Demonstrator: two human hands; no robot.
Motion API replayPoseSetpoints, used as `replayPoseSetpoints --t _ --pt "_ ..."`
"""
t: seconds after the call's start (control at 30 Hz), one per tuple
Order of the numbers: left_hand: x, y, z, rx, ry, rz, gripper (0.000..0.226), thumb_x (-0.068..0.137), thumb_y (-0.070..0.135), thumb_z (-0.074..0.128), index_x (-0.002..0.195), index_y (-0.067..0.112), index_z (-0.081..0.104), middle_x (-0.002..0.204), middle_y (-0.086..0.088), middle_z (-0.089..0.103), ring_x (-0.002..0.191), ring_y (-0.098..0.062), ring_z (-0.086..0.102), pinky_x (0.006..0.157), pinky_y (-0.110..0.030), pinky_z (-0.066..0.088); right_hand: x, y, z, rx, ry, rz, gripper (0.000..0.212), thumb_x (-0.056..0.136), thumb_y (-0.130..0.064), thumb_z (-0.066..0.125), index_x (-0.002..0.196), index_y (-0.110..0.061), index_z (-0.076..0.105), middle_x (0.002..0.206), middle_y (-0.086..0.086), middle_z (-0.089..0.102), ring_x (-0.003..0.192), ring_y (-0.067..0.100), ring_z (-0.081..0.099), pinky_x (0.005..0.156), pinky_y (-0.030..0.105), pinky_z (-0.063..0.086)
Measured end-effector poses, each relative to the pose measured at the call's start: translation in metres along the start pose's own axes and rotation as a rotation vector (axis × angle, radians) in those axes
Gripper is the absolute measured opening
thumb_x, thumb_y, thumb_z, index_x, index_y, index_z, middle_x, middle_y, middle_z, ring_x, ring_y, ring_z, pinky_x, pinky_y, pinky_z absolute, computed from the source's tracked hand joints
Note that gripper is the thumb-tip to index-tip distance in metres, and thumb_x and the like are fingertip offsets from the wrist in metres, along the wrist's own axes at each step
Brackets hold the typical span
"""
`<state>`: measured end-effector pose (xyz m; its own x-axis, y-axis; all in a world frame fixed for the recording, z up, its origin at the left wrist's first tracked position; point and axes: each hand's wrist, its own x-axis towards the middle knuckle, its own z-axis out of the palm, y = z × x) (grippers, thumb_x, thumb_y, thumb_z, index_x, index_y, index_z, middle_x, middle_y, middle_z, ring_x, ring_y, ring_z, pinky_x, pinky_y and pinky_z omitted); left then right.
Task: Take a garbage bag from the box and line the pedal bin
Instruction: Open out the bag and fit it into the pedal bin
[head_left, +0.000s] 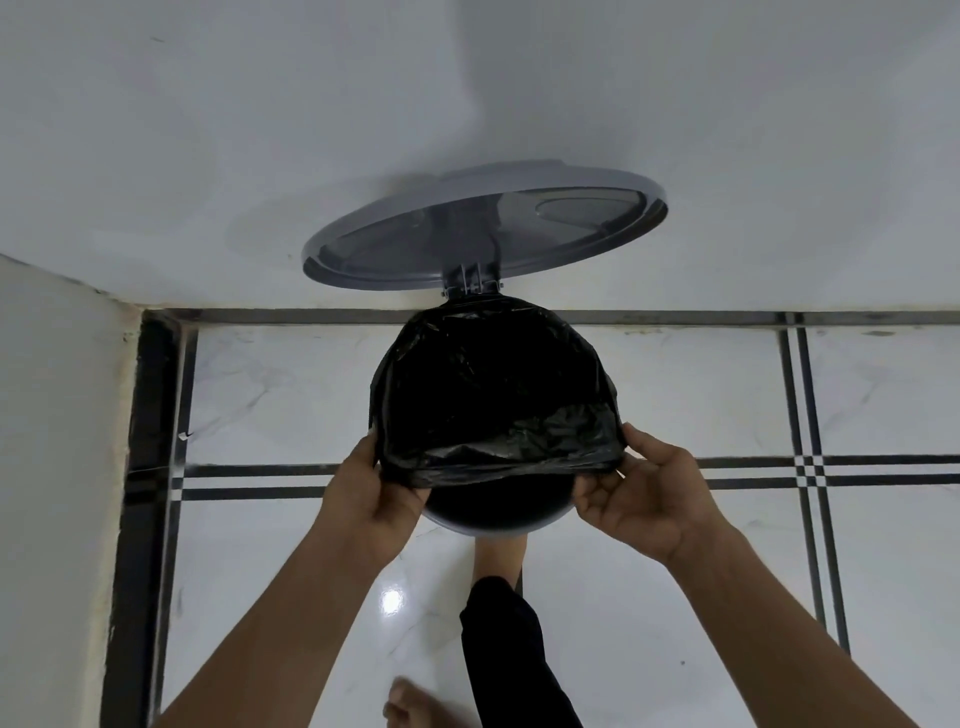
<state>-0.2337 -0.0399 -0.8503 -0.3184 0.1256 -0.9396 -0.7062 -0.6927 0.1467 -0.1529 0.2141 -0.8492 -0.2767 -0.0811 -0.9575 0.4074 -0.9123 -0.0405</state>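
Both forearms are extended forward from 6 o'clock. The left hand (371, 499) is pinched on the black garbage bag (498, 405) edge at 8 o'clock of the pedal bin (483, 522) rim; the right hand (641, 496) is gripped on it at 4 o'clock. The bag is stretched over the far rim, the near rim uncovered. The lid (483, 223) is raised at 12 o'clock. The pedal is hidden under a bare foot (498, 558); the bin body cannot be made out.

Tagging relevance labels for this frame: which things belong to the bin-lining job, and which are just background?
In the job:
garbage bag, stretched over the far rim
pedal bin, near rim still bare
lid, held open
left hand and right hand, each with a grip on the bag's edge
foot at the bin's base

Background:
tiled floor
wall
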Motion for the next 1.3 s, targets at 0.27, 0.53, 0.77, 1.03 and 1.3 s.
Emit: replayPoseSetpoints --t 0.27,0.53,0.77,1.03,1.3 --pt "-0.015 -0.036 -0.003 0.171 -0.076 -0.057 0.039 0.102 0.040 0.057 0.129 0.015 0.066 0.117 -0.010 0.077 0.095 -0.026 0.078 0.070 -0.040 0.064 -0.004 0.036 0.003 0.167 -0.043 -0.044 0.026 0.094 -0.034 0.066 0.101 -0.009 0.071 0.098 0.009 0.073 0.089 0.027 0.069 0.082 0.037 0.055" --pt "-0.013 -0.047 -0.022 -0.033 0.103 0.042 0.032 0.098 0.034 0.064 0.120 0.012 0.071 0.125 -0.011 0.074 0.113 -0.025 0.071 0.086 -0.037 0.059 0.001 0.056 0.004 0.300 0.035 -0.164 0.023 0.101 -0.028 0.059 0.110 -0.012 0.074 0.106 0.011 0.078 0.088 0.031 0.078 0.068 0.043 0.065" --pt "-0.012 -0.058 -0.027 -0.014 0.247 0.036 0.028 0.094 0.033 0.072 0.117 0.018 0.072 0.112 -0.003 0.073 0.103 -0.020 0.068 0.077 -0.038 0.055 0.012 0.060 0.000 0.224 0.186 -0.224 0.033 0.100 -0.033 0.062 0.123 -0.011 0.069 0.117 0.008 0.076 0.102 0.026 0.075 0.080 0.045 0.064" --pt "-0.009 -0.076 -0.033 -0.065 0.200 0.065 0.034 0.102 0.036 0.060 0.129 0.017 0.067 0.122 -0.010 0.074 0.109 -0.028 0.070 0.083 -0.043 0.057 0.019 0.071 -0.010 0.123 0.364 -0.225 0.033 0.097 -0.041 0.064 0.118 -0.016 0.068 0.110 0.002 0.075 0.091 0.018 0.068 0.070 0.034 0.053" --pt "0.006 -0.067 -0.048 0.055 0.226 0.148 0.030 0.105 0.041 0.049 0.126 0.025 0.065 0.121 0.003 0.072 0.110 -0.017 0.064 0.104 -0.038 0.042 0.044 0.072 -0.022 0.156 0.185 -0.120 0.020 0.101 -0.033 0.060 0.108 -0.019 0.073 0.111 0.001 0.069 0.099 0.019 0.060 0.075 0.036 0.050"
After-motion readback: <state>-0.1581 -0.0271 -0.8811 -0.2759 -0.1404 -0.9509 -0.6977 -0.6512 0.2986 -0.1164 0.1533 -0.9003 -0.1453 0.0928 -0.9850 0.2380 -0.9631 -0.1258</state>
